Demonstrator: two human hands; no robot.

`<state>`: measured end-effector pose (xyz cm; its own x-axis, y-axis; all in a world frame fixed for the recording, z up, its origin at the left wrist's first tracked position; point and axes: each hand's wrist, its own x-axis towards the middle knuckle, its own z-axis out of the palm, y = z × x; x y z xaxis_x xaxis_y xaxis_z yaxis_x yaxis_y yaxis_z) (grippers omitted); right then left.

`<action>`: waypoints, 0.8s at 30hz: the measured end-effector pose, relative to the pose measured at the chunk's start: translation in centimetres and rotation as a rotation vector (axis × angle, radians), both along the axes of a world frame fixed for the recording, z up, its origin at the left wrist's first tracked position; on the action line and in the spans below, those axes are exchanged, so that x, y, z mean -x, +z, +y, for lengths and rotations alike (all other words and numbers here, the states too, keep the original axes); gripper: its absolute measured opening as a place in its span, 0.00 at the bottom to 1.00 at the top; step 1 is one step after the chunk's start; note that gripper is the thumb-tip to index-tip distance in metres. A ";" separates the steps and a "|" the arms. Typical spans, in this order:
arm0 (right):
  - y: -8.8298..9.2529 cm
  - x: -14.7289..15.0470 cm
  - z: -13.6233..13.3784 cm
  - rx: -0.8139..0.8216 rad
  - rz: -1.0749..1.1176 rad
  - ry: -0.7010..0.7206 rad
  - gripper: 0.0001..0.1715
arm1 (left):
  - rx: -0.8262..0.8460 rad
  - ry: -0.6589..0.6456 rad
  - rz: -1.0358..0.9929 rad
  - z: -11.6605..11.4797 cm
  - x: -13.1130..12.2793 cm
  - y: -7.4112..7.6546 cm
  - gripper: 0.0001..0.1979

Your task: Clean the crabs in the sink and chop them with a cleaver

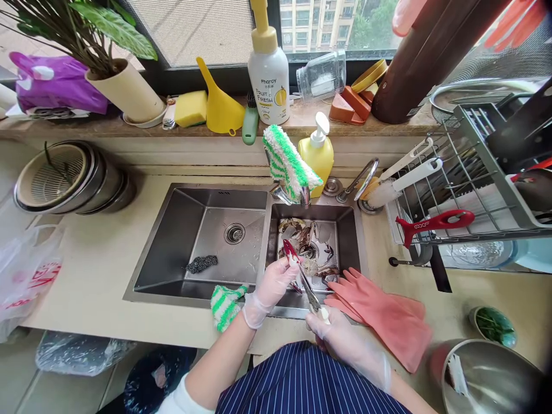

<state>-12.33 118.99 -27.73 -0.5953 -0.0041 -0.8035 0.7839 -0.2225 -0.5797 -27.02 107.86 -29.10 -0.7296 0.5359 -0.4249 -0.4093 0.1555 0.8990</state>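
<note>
Both my hands wear clear gloves above the near edge of the small right sink basin. My left hand is closed on a slim, shiny dark-red piece, whose kind I cannot make out. In my right hand is a narrow metal-bladed tool with a white handle end, mostly covered by the fingers. Its blade points up toward the left fingers and seems to meet the red piece. Wet brown and whitish scraps lie around the drain below.
Pink rubber gloves lie right of the basin, beside a metal pot. The left basin holds a dark scouring pad. A striped cloth hangs over its front edge. A dish rack stands at right.
</note>
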 end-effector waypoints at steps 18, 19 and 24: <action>0.6 0.4 0.1 0.081 -0.095 0.016 0.26 | 0.040 -0.050 0.103 -1.4 -0.2 -1.8 0.20; 0.6 0.6 0.3 0.045 -0.106 0.053 0.24 | 0.062 -0.071 0.134 -1.5 -0.1 -1.9 0.20; -0.4 0.5 1.4 -0.037 -0.158 0.171 0.21 | 0.141 -0.153 0.246 -1.8 0.0 -2.8 0.19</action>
<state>-12.82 120.35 -28.12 -0.4554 -0.0626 -0.8881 0.8899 -0.0598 -0.4522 -27.05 106.01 -31.90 -0.7353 0.5956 -0.3234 -0.1442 0.3287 0.9333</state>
